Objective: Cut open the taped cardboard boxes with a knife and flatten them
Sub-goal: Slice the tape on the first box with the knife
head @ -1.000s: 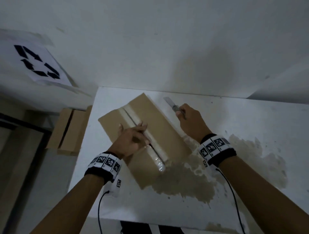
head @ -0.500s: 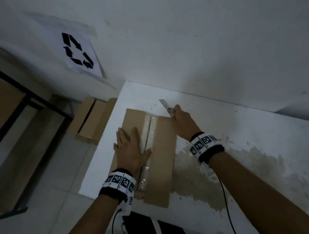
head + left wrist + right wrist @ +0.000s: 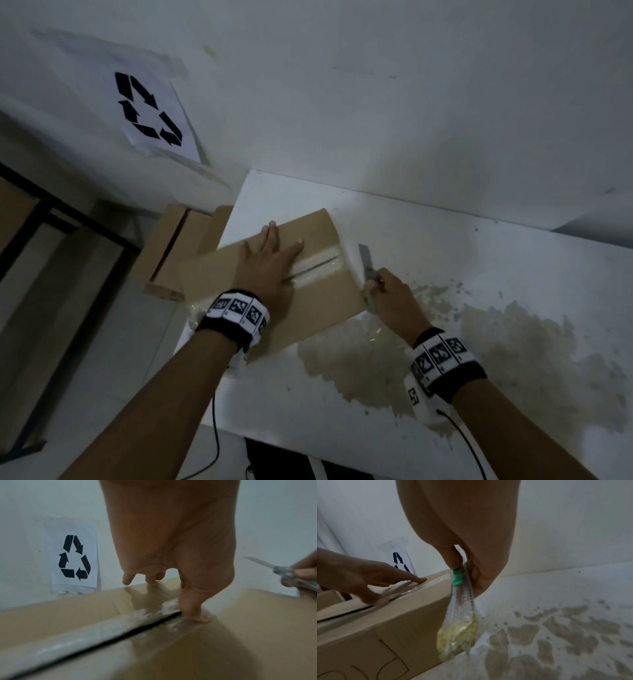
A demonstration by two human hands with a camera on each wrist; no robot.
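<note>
A brown cardboard box (image 3: 318,301) lies on the white table (image 3: 445,246) near its far left corner. A clear tape seam (image 3: 318,265) with a dark slit crosses the top. My left hand (image 3: 270,263) lies flat on the box top, fingers straight, thumb by the seam. In the left wrist view the thumb tip (image 3: 197,618) touches the tape beside the slit (image 3: 120,635). My right hand (image 3: 390,298) grips a utility knife (image 3: 367,263) at the box's right end, blade bared and pointing away. The right wrist view shows its clear handle with green slider (image 3: 462,592) beside the box's side (image 3: 393,622).
Folded cardboard (image 3: 174,253) stands on the floor left of the table. A recycling sign (image 3: 150,113) is taped to the wall above it. A black metal frame (image 3: 51,219) is further left. A brown worn patch (image 3: 513,342) covers the table's right part.
The box has turned on the table, so its seam now runs toward the right. My left hand has gone from the seam to flat on the top. The knife hand now sits at the box's right end.
</note>
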